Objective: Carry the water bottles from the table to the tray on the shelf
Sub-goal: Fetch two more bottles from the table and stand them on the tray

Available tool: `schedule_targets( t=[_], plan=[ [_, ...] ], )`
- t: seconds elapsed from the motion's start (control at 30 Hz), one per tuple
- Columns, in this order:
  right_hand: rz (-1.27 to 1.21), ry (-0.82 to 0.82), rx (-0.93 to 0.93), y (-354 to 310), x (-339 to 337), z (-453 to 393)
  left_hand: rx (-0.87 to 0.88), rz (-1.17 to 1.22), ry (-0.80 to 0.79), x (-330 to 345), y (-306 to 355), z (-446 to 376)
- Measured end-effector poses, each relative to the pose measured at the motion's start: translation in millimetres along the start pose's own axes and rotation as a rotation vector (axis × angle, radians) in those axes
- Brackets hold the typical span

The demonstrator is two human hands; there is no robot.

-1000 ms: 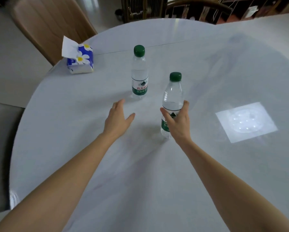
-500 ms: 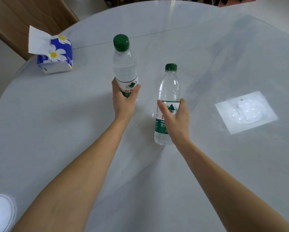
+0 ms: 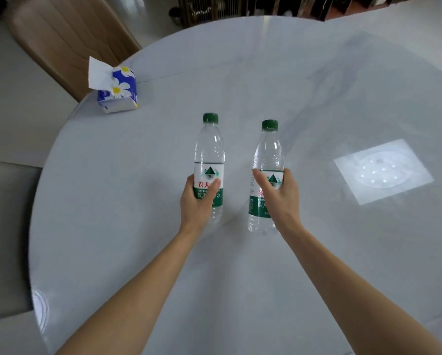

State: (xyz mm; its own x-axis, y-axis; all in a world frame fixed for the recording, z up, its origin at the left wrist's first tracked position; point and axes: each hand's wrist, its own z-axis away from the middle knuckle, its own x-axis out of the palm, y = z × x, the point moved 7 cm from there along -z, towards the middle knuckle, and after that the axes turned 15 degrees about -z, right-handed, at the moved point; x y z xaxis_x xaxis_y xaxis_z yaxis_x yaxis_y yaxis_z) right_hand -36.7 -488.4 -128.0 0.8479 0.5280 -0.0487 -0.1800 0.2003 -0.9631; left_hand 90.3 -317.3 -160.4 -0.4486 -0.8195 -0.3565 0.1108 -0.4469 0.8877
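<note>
Pale tabletop [image 3: 240, 290] below, your left hand [image 3: 198, 201] and right hand [image 3: 282, 198] each grasp a bottle at its slick label; loosened fingers could drop one.

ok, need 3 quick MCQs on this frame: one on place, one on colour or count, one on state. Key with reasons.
1. Where is the tissue box?
A. far left of the table
B. between the bottles
C. on the chair

2. What colour are the bottle caps?
A. red
B. green
C. white

3. What is the left hand doing?
A. resting flat
B. pointing
C. holding a bottle

Key:
1 A, it sits near the table's far-left edge.
2 B, both caps are green.
3 C, its grip wraps the left bottle; the right hand holds the right bottle.
</note>
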Motion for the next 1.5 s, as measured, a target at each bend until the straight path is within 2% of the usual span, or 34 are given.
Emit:
schedule_targets(
  t=[0.17,0.37,0.63,0.87,1.13,1.33,1.5],
  plan=[
    [0.027,0.028,0.025,-4.6,-37.1,85.0,-0.029,0.017,-0.113,-24.2,7.2,89.8],
    [0.064,0.133,-0.029,-2.1,-82.4,203.9,0.013,0.012,-0.278,-40.6,11.4,189.8],
    [-0.01,0.405,0.01,38.6,-162.2,379.3,0.131,-0.062,-0.563,-38.7,-6.1,331.0],
    [-0.125,0.7,-0.006,61.6,-275.2,530.1,0.278,-0.126,-0.886,22.0,-11.5,483.3],
    [-0.179,1.019,-0.017,120.5,-428.5,721.7,0.416,-0.191,-1.182,108.7,-43.2,705.4],
    [-0.149,1.177,0.013,165.2,-536.6,850.2,0.337,-0.217,-1.258,160.9,-93.9,854.2],
    [-0.181,1.258,0.038,189.4,-612.2,886.0,0.394,-0.294,-1.346,219.1,-100.2,930.0]
  ],
)
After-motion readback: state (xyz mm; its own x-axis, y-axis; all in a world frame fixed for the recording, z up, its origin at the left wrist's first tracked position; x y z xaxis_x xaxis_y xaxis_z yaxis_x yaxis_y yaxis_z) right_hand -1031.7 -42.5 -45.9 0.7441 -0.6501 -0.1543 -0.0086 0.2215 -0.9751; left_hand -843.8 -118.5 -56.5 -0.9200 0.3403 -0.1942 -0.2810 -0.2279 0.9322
